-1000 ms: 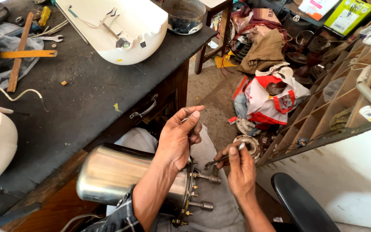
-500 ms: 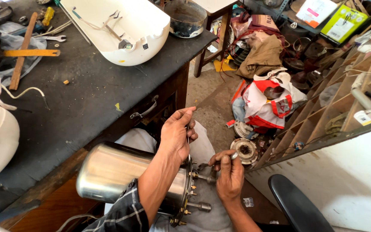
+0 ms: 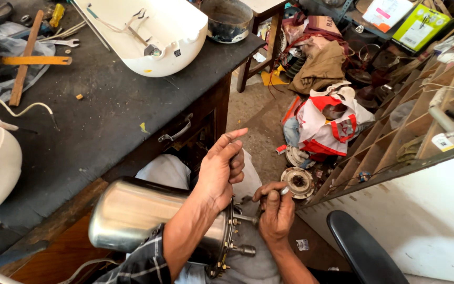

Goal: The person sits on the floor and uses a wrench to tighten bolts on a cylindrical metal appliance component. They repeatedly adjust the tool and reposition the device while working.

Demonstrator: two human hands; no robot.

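A shiny steel cylindrical tank (image 3: pixel 132 215) lies on its side across my lap, its flanged end with bolts and two short pipe stubs (image 3: pixel 237 234) facing right. My left hand (image 3: pixel 222 171) rests over the flange rim with fingers loosely spread, index finger raised. My right hand (image 3: pixel 275 210) is closed around a small metal tool, its tip showing by my thumb, held against the upper pipe stub. What kind of tool it is cannot be told.
A black workbench (image 3: pixel 106 115) with a drawer handle stands at my left, bearing a white plastic casing (image 3: pixel 153 37), a wooden stick, spanners and wires. Bags, round metal parts (image 3: pixel 296 181) and clutter lie on the floor. Wooden pigeonhole shelves (image 3: pixel 411 137) and a black seat (image 3: pixel 363 252) are at right.
My right hand has moved in from the floor side to the tank's upper pipe stub and closed on the tool. My left hand has settled lower onto the flange.
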